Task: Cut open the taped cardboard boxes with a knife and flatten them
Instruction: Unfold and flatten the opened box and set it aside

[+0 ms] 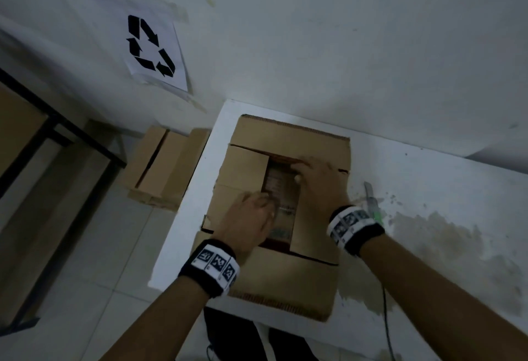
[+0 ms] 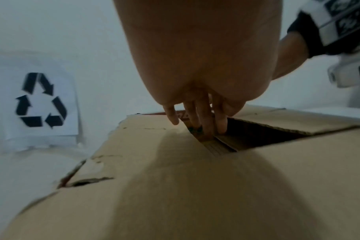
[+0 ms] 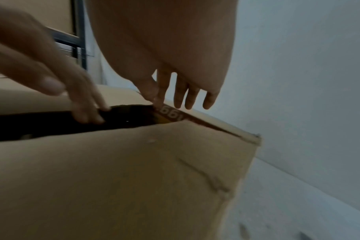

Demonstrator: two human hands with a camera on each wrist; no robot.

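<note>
Box flaps parting: both hands loose-fingered, gripping nothing, should press outward toward nine and three o'clock, flat on the surface.

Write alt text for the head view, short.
Seen from above, the left hand and right hand press on the flaps of an opened cardboard box lying on a white table, fingers at the gap between the flaps. A knife lies on the table beside the right wrist; flattened boxes sit on the floor to the left.

Two hands, two cardboard boxes, one knife, one recycling sign
</note>
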